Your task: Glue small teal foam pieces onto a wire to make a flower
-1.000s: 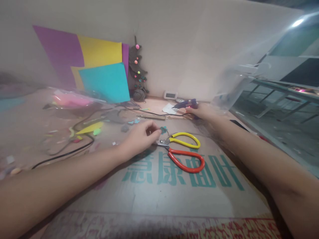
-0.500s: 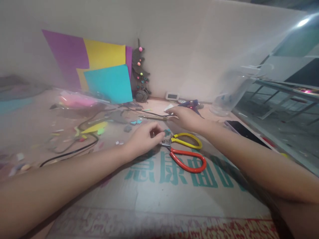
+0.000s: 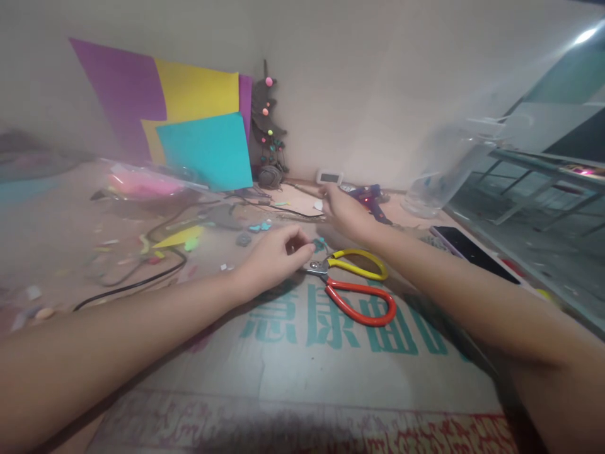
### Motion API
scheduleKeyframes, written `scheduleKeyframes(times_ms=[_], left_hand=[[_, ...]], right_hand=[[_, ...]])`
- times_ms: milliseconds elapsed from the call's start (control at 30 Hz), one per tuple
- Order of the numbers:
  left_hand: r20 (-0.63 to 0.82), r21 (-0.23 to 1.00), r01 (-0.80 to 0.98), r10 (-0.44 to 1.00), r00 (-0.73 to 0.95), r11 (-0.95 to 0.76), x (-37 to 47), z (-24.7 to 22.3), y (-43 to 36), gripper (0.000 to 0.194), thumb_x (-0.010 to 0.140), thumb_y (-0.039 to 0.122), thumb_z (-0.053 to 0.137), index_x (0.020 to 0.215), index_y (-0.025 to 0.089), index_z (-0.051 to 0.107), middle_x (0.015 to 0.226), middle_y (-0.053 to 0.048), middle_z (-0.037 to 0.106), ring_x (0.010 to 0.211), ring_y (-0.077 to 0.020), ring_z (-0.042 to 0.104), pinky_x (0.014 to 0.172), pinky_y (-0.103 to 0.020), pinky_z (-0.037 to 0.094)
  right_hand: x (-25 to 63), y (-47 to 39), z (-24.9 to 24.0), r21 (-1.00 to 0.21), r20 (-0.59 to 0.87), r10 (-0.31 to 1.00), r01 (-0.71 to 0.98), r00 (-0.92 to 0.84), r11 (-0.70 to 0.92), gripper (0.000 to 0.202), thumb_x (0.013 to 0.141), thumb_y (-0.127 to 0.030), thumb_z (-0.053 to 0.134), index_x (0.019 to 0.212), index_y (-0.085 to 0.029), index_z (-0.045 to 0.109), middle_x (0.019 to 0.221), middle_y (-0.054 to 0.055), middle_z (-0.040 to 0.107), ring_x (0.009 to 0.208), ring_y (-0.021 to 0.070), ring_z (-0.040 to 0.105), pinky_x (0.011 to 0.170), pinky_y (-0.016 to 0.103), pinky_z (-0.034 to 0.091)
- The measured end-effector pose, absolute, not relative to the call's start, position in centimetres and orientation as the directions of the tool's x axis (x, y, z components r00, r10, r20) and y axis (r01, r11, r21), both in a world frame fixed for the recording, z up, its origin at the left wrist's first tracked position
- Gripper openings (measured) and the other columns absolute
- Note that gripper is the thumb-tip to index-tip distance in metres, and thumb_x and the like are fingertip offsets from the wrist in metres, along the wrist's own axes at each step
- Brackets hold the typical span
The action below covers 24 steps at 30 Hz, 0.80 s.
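Cardboard (image 3: 326, 378): spans bottom centre.
Scissors (image 3: 352, 287): lie mid-frame with handles apart.
Left hand (image 3: 276, 255): mid-frame, pinches teal bit (image 3: 320, 243) between fingertips.
Right hand (image 3: 347, 211): above centre, fingers closed on stick (image 3: 302, 188).
Stick: upper centre.
Teal bit: just above scissors.

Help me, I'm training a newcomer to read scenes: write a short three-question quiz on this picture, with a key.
1. Multiple choice: What colours are the two handle loops of the scissors?
A. Both green
B. Yellow and red
C. Blue and white

2. True or false: The turquoise sheet stands in front of part of the yellow sheet.

3. Short answer: Which hand is nearer the scissors, and which is nearer the white display by the wall?

Key:
1. B
2. True
3. The left hand is nearer the scissors; the right hand is nearer the white display.
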<state>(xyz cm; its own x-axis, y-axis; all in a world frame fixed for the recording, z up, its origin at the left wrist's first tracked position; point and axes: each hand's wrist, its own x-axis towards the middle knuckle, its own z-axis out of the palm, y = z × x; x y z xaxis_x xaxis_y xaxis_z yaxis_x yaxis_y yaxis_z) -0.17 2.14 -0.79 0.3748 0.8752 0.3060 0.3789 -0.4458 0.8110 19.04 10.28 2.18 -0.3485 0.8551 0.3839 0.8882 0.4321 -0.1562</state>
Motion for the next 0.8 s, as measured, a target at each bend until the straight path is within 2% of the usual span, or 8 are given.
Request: scheduleKeyframes(times_ms=[67,133,200,333,400,467,700,800], left_hand=[[0.305,0.814,0.379,0.880,0.364,-0.440,-0.2,-0.8,2.1,0.016,0.086,0.033,0.056,0.078,0.019,0.057,0.071,0.001,0.064,0.066,-0.0152,0.059,0.062,-0.027,0.043],[0.302,0.817,0.382,0.885,0.354,-0.432,-0.2,-0.7,2.1,0.016,0.086,0.033,0.056,0.078,0.019,0.057,0.071,0.001,0.063,0.065,-0.0147,0.057,0.061,-0.027,0.042],[0.304,0.815,0.391,0.890,0.339,-0.427,-0.2,-0.5,1.9,0.015,0.086,0.031,0.056,0.077,0.019,0.057,0.072,0.001,0.062,0.066,-0.0143,0.056,0.061,-0.027,0.041],[0.315,0.799,0.420,0.894,0.319,-0.431,-0.2,-0.1,1.6,0.014,0.085,0.031,0.056,0.077,0.019,0.058,0.075,0.000,0.063,0.070,-0.0153,0.057,0.064,-0.028,0.043],[0.302,0.804,0.416,0.896,0.327,-0.423,-0.3,-0.1,1.6,0.015,0.085,0.032,0.056,0.077,0.019,0.057,0.074,0.000,0.063,0.069,-0.0160,0.058,0.064,-0.028,0.044],[0.283,0.820,0.405,0.901,0.328,-0.405,-0.3,-0.2,1.6,0.015,0.085,0.033,0.057,0.078,0.019,0.056,0.075,0.000,0.064,0.069,-0.0165,0.060,0.063,-0.028,0.045],[0.239,0.861,0.370,0.920,0.312,-0.349,-0.4,-0.5,2.0,0.017,0.086,0.036,0.057,0.078,0.020,0.054,0.073,0.001,0.061,0.069,-0.0167,0.060,0.063,-0.029,0.046],[0.247,0.857,0.373,0.919,0.308,-0.355,-0.5,-0.5,2.1,0.016,0.085,0.034,0.057,0.078,0.020,0.055,0.074,0.001,0.060,0.069,-0.0161,0.059,0.064,-0.029,0.045]], right_hand=[[20.7,8.5,2.8,-0.201,0.449,0.833,0.871,-0.324,0.448,0.041,0.098,-0.023,0.033,0.133,-0.012,0.051,0.115,0.016,0.070,0.099,0.0263,0.065,0.079,0.034,0.047],[22.3,6.3,3.1,-0.215,0.525,0.793,0.853,-0.309,0.475,0.039,0.099,-0.034,0.037,0.127,-0.016,0.057,0.106,0.013,0.072,0.090,0.0263,0.066,0.076,0.035,0.047],[23.7,4.0,3.0,-0.201,0.588,0.740,0.827,-0.326,0.524,0.036,0.099,-0.033,0.039,0.125,-0.017,0.059,0.100,0.010,0.073,0.084,0.0241,0.066,0.072,0.034,0.048],[25.1,0.5,1.9,-0.026,0.613,0.626,0.779,-0.482,0.626,0.029,0.098,-0.022,0.041,0.117,-0.018,0.062,0.100,0.010,0.072,0.088,0.0231,0.066,0.075,0.035,0.050],[25.5,-0.1,1.3,0.096,0.633,0.538,0.745,-0.557,0.660,0.028,0.098,-0.021,0.044,0.118,-0.017,0.063,0.096,0.011,0.072,0.086,0.0240,0.065,0.075,0.037,0.050],[25.6,-0.2,0.8,0.149,0.656,0.481,0.724,-0.582,0.674,0.030,0.097,-0.020,0.045,0.121,-0.017,0.063,0.094,0.012,0.071,0.084,0.0243,0.064,0.073,0.037,0.050],[25.7,0.3,0.1,0.010,0.633,0.577,0.751,-0.515,0.660,0.033,0.099,-0.020,0.044,0.125,-0.017,0.064,0.102,0.013,0.072,0.093,0.0234,0.067,0.080,0.037,0.052],[25.7,0.3,0.0,0.015,0.611,0.595,0.759,-0.523,0.651,0.034,0.099,-0.021,0.044,0.127,-0.020,0.064,0.099,0.010,0.072,0.092,0.0225,0.067,0.079,0.036,0.052]])
